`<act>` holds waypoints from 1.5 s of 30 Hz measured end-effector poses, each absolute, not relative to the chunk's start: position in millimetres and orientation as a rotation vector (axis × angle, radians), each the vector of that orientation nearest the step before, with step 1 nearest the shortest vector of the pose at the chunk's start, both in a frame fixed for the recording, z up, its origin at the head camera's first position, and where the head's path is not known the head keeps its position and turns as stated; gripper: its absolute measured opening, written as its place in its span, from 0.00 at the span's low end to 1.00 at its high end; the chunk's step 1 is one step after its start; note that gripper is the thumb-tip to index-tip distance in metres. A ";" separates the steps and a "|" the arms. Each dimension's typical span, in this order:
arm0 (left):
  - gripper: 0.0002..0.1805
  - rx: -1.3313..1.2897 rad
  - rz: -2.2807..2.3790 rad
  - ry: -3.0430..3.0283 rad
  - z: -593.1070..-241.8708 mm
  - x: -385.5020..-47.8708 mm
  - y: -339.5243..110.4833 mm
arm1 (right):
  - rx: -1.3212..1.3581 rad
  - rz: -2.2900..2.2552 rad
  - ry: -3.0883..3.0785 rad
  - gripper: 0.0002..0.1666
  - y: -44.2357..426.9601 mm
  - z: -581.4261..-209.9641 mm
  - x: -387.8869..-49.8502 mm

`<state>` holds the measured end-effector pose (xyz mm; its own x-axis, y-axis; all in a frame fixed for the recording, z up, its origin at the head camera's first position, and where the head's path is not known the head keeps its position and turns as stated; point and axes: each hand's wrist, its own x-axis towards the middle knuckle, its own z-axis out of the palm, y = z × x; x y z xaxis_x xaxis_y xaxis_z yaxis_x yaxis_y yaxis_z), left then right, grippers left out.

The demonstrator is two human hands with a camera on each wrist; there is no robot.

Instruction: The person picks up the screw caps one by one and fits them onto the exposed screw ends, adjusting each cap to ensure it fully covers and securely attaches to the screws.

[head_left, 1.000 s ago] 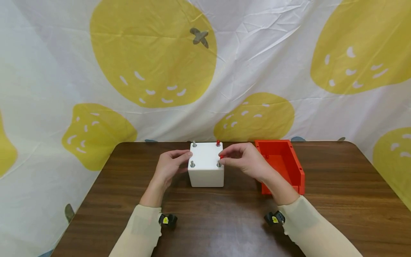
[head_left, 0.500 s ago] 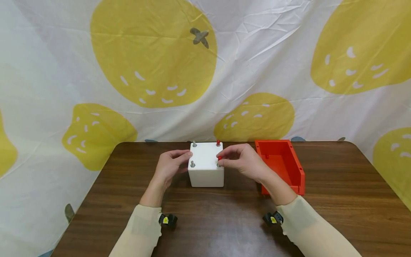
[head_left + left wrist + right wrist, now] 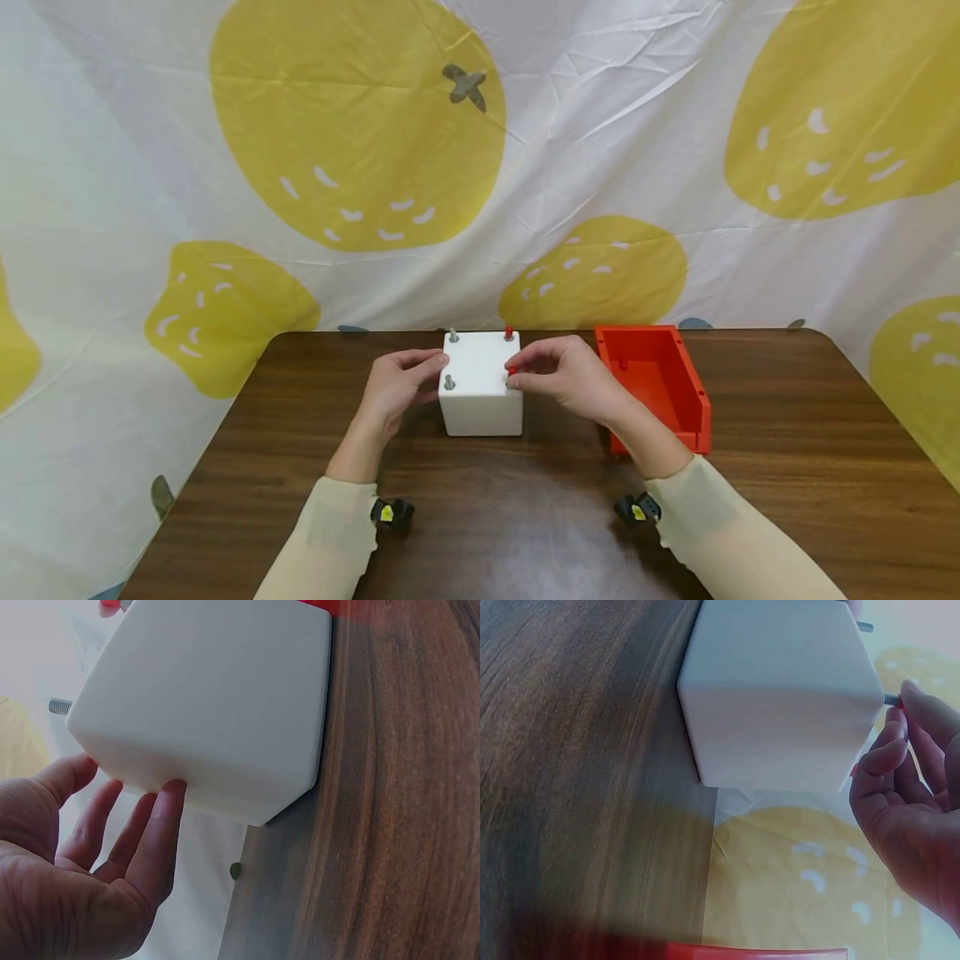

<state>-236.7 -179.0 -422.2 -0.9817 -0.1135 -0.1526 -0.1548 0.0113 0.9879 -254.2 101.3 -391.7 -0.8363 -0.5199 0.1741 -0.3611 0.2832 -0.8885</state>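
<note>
Fruit-print cloth (image 3: pixel 562 167) hangs behind the table (image 3: pixel 495 517), where I see a red bin (image 3: pixel 686 375) right of a white block (image 3: pixel 476 364). My left hand (image 3: pixel 401 382) touches the block's left side, fingers apart; my right hand (image 3: pixel 572 379) pinches a red cap (image 3: pixel 512 370) at the near-right bolt (image 3: pixel 890 699).

I see a plain, pale cream left sleeve (image 3: pixel 318 542) and a matching right sleeve (image 3: pixel 738 525), both ending well back from the fingers (image 3: pixel 159 832), with a faintly greyer patch in the cloth near each edge. Ahead of them the left hand (image 3: pixel 399 385) and right hand (image 3: pixel 576 379) are bare. Farther from the fingers than each sleeve's edge, on the inner side, I make out a small black left wrist unit (image 3: pixel 399 518) and right wrist unit (image 3: pixel 628 512), each bearing a yellow mark.
</note>
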 end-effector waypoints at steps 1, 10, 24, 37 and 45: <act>0.17 -0.294 2.169 2.212 -422.4 -236.8 -179.2 | -0.832 -1.593 2.395 0.12 101.2 -391.5 -254.2; 0.18 -0.282 2.183 2.204 -422.9 -237.2 -179.6 | -0.861 -1.559 2.444 0.11 99.5 -391.4 -255.1; 0.18 -0.275 2.184 2.193 -425.8 -238.3 -180.2 | -0.872 -1.485 2.482 0.10 101.4 -389.7 -251.9; 0.18 -0.272 2.173 2.216 -424.6 -237.7 -179.9 | -0.872 -1.474 2.499 0.08 101.2 -393.0 -251.9; 0.18 -0.270 2.171 2.214 -424.2 -237.2 -179.7 | -0.868 -1.503 2.492 0.07 100.1 -395.1 -251.9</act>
